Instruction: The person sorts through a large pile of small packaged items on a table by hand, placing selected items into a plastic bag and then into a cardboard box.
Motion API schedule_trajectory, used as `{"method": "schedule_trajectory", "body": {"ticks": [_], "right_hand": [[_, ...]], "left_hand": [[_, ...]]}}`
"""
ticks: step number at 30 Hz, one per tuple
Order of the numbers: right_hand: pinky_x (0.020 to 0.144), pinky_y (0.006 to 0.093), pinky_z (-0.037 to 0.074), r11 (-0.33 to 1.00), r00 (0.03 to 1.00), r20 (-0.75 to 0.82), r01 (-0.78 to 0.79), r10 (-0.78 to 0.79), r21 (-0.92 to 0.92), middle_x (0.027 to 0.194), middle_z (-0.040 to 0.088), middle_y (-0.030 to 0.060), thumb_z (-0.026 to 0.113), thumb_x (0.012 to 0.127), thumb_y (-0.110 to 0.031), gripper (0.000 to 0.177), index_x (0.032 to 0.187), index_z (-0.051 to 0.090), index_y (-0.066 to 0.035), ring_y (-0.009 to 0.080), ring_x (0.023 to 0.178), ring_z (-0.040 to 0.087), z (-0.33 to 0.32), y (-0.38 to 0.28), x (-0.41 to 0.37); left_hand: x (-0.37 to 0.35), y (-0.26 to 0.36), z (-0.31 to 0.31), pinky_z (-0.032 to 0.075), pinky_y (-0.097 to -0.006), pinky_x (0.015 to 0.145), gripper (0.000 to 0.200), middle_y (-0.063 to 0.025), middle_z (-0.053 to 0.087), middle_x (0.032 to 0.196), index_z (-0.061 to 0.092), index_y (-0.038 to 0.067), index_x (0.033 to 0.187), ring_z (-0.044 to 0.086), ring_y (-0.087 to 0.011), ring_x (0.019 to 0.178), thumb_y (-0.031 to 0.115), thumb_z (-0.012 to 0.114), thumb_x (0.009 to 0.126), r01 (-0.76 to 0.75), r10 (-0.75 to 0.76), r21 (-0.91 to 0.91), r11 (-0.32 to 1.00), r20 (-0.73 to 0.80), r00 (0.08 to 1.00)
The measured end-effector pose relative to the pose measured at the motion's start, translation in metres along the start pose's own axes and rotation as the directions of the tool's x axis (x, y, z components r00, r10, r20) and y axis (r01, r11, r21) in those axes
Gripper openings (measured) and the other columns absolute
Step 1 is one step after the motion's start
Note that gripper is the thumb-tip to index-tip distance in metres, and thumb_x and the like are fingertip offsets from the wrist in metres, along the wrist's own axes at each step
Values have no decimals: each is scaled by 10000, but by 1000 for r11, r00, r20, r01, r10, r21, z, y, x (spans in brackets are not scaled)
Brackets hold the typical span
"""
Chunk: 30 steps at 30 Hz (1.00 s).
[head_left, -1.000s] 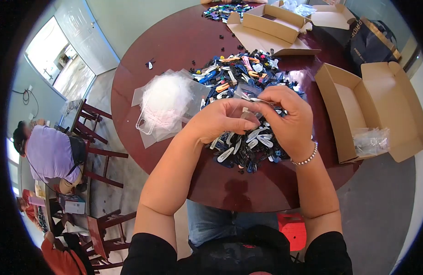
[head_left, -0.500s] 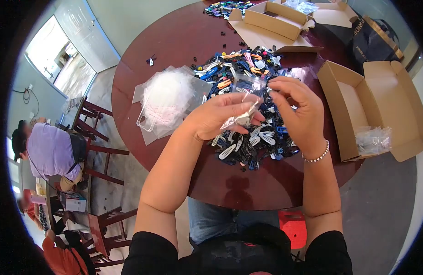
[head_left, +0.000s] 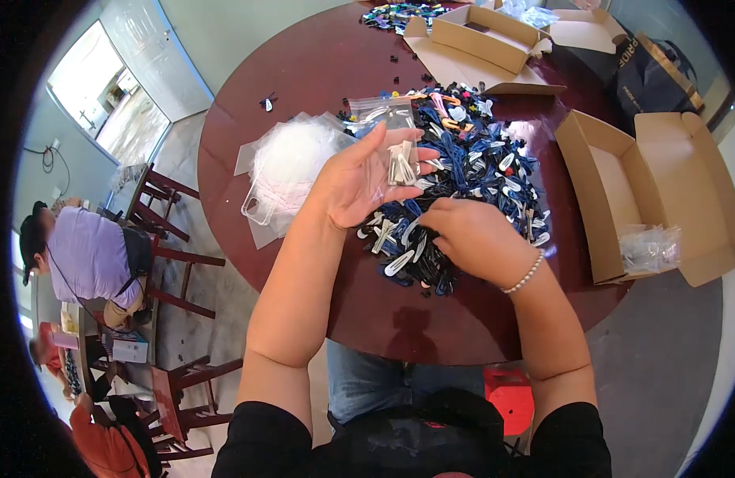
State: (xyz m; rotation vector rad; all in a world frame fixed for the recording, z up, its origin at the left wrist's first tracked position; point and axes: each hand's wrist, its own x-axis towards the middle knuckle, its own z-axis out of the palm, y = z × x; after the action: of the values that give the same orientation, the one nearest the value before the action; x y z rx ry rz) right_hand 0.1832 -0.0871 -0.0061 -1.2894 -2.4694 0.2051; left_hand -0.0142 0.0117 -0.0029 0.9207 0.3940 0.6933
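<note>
Lying on left hand (head_left: 353, 185) — bag (head_left: 397, 150)

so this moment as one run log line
left hand: palm up under clear zip bag of pale clips | right hand: curled at hair clip pile, grasp unclear | bag stack: left of pile

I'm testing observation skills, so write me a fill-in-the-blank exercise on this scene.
The clear bag is in the person's ____ hand.
A beaded bracelet circles the person's ____ wrist.
The open box at far right is made of ____.
The plastic seat beside the person's jeans is coloured ____.

Missing words: left; right; cardboard; red.
</note>
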Motion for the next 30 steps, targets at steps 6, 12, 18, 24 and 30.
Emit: {"method": "schedule_trajectory", "body": {"ticks": [6, 12, 18, 24, 30], "right_hand": [[732, 384, 526, 997, 1000, -1, -10, 10, 75, 933, 597, 117, 632, 759, -20, 182, 939, 643, -37, 297, 850, 636, 9, 4, 4], [658, 274, 510, 900, 990, -22, -119, 142, 420, 883, 560, 80, 656, 755, 47, 178, 920, 614, -4, 155, 729, 618, -9, 23, 5], [721, 215, 497, 758, 963, -126, -103, 238, 644, 940, 546, 13, 623, 815, 77, 200, 996, 607, -8, 69, 782, 578, -20, 27, 3], [724, 219, 498, 792, 923, -190, -168, 336, 587, 999, 559, 31, 635, 806, 70, 328, 1117, 593, -28, 75, 806, 574, -26, 22, 4], [731, 239, 514, 882, 894, -318, -153, 316, 446, 1027, 579, 45, 637, 804, 72, 341, 1128, 605, -32, 99, 819, 588, -26, 30, 2]], "left_hand": [[1, -1, -4, 520, -368, 852, 630, -155, 613, 1222, 454, 57, 1367, 604, -240, 1099, 555, 409, 984, -19, 20, -14, 1000, 46, 999], [1, -2, 1, 515, -360, 845, 595, -133, 643, 1155, 485, 58, 1335, 611, -225, 1071, 530, 468, 974, 0, 1, 54, 999, -23, 1000], [-3, -3, 6, 490, -354, 876, 507, -86, 654, 1121, 530, 63, 1296, 609, -184, 1058, 428, 586, 947, 9, 14, 234, 972, -95, 995], [-4, -6, 13, 506, -303, 839, 457, -56, 655, 1129, 551, 82, 1289, 612, -145, 1031, 360, 627, 934, 67, -29, 380, 923, -103, 994], [-4, -7, 12, 493, -297, 848, 446, -51, 656, 1127, 562, 97, 1290, 604, -137, 1038, 345, 639, 928, 71, -38, 400, 914, -88, 995]]}}
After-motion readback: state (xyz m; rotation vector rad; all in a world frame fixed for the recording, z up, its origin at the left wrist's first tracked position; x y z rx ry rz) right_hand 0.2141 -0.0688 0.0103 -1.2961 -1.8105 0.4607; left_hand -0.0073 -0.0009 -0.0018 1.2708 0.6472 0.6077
